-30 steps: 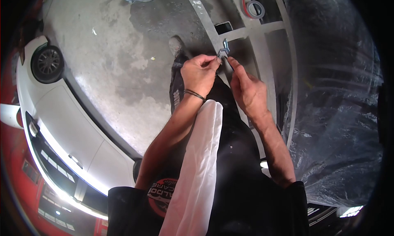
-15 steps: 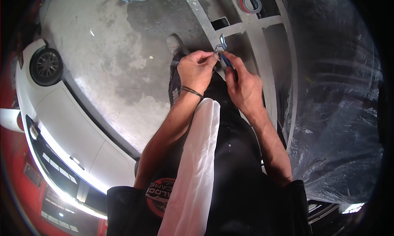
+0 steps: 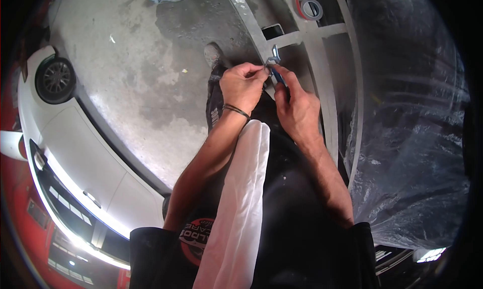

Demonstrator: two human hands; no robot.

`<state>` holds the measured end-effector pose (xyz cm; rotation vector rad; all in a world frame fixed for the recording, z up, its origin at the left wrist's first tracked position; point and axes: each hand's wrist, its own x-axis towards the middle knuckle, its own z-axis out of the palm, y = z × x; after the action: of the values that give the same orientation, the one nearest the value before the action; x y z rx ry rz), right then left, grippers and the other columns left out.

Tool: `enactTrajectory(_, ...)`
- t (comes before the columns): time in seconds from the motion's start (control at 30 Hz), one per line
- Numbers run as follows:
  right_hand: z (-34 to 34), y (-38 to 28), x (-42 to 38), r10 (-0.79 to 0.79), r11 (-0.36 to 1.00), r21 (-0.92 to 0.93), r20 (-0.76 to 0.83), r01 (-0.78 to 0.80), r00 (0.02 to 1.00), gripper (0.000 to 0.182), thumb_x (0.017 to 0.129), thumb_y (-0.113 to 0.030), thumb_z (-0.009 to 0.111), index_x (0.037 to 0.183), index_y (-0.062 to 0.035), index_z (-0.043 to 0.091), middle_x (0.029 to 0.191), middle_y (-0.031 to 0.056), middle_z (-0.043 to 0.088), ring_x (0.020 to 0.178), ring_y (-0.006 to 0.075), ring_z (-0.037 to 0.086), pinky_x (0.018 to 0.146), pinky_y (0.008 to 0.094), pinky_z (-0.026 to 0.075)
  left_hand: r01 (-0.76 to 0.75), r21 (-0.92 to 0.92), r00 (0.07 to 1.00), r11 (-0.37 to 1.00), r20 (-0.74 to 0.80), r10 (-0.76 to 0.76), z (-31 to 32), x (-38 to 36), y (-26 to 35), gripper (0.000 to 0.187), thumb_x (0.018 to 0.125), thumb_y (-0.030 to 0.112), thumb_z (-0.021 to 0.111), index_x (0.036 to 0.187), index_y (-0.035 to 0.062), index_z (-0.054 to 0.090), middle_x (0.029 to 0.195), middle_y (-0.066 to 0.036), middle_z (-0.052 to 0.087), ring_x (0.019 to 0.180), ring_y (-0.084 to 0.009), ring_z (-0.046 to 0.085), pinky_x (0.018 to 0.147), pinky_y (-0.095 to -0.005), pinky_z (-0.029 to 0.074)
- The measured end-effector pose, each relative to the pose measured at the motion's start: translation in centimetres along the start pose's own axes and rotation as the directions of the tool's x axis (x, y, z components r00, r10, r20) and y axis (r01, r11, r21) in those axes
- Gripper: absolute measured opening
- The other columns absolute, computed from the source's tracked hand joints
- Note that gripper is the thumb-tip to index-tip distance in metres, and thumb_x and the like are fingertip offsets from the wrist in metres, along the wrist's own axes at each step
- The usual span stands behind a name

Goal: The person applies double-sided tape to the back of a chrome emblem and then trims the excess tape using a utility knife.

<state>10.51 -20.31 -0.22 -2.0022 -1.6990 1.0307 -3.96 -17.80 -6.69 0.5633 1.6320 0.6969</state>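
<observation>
My left hand (image 3: 243,88) and right hand (image 3: 297,108) meet above the concrete floor (image 3: 141,53), fingers of both pinching a small blue-handled metal tool (image 3: 274,63). A white cloth (image 3: 241,203) hangs near me; a white car (image 3: 75,153) stands left.

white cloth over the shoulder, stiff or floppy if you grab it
Probably floppy: the cloth hangs in soft folds down the chest. Likely light, since it lies there with neither the left hand nor the right hand on it. It may slide off easily.
</observation>
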Motion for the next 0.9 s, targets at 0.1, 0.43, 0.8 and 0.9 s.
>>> enactTrajectory(0.1, -0.1, 0.0, 0.0, 0.003, 1.000, 0.003, -0.005, -0.003, 1.000, 0.043, 0.102, -0.011, 0.071, 0.143, -0.0198, 0.069, 0.069, 0.0166, 0.069, 0.064, 0.0405, 0.072, 0.063, 0.0529, 0.056, 0.016, 0.039, 1.000, 0.999, 0.006, -0.016, -0.1, -0.1, 0.4, 0.014, 0.096, 0.008, 0.088, 0.105, -0.0029, 0.085, 0.092, -0.003, 0.081, 0.079, -0.0065, 0.069, 0.070, -0.0239, 0.052)
enactTrajectory(0.43, -0.2, 0.1, 0.2, -0.002, 0.999, -0.033, 0.034, 0.003, 0.999, 0.041, 0.102, -0.013, 0.071, 0.142, -0.0199, 0.071, 0.072, 0.0172, 0.071, 0.067, 0.0410, 0.073, 0.065, 0.0533, 0.058, 0.012, 0.033, 1.000, 0.999, 0.009, -0.012, 0.0, 0.1, 0.4, 0.013, 0.096, 0.007, 0.087, 0.104, -0.0019, 0.086, 0.089, -0.001, 0.080, 0.078, -0.0055, 0.068, 0.068, -0.0236, 0.051)
enactTrajectory(0.8, -0.9, 0.7, 0.5, -0.178, 0.952, -0.229, 0.131, 0.204, 0.975, 0.054, 0.098, -0.012, 0.075, 0.151, -0.0226, 0.068, 0.076, 0.0157, 0.072, 0.071, 0.0401, 0.073, 0.067, 0.0539, 0.059, -0.091, 0.130, 0.995, 0.987, -0.023, 0.095, -0.3, 0.8, -0.7, 0.015, 0.091, 0.013, 0.088, 0.099, 0.0011, 0.088, 0.078, -0.009, 0.080, 0.067, -0.0115, 0.070, 0.064, -0.0316, 0.055)
enactTrajectory(0.9, -0.9, 2.1, 0.2, -0.166, 0.965, -0.188, 0.113, 0.185, 0.980, 0.056, 0.097, -0.010, 0.075, 0.151, -0.0212, 0.067, 0.076, 0.0148, 0.071, 0.070, 0.0388, 0.072, 0.066, 0.0533, 0.057, -0.019, 0.140, 1.000, 0.990, 0.006, 0.018, -0.3, 0.2, 0.6, 0.012, 0.097, 0.007, 0.084, 0.105, -0.0024, 0.087, 0.088, -0.002, 0.080, 0.077, -0.0067, 0.068, 0.068, -0.0249, 0.052)
